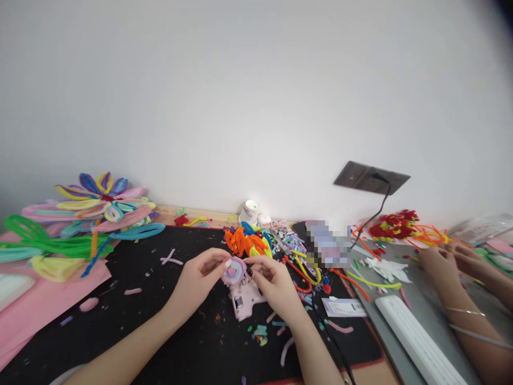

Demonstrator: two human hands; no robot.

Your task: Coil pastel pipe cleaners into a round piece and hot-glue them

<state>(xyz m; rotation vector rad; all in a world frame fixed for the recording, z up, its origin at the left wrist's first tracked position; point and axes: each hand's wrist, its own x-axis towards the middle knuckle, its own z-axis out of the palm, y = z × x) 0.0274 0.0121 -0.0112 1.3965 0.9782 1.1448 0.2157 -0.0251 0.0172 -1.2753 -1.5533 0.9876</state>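
A small round coil of pastel pipe cleaner (233, 271), in pink, lilac and blue rings, is held up between my two hands. My left hand (206, 272) pinches its left edge with thumb and forefinger. From the other side, the fingers of my right hand (270, 280) close on its right edge; a dark spot shows by those fingertips. Just below lies a pale pink gun-shaped tool (245, 302), partly hidden by the coil and my right hand. Behind my hands sits a heap of orange, blue and yellow pipe-cleaner loops (247, 240).
Scraps litter the black mat (140, 315). Large pipe-cleaner flowers (106, 206) are piled at left on pink paper (60, 310). A white paper cup (250, 209) stands by the wall. At right are a power cable (374, 216), a white power strip (417, 339) and another person's hands (444, 267).
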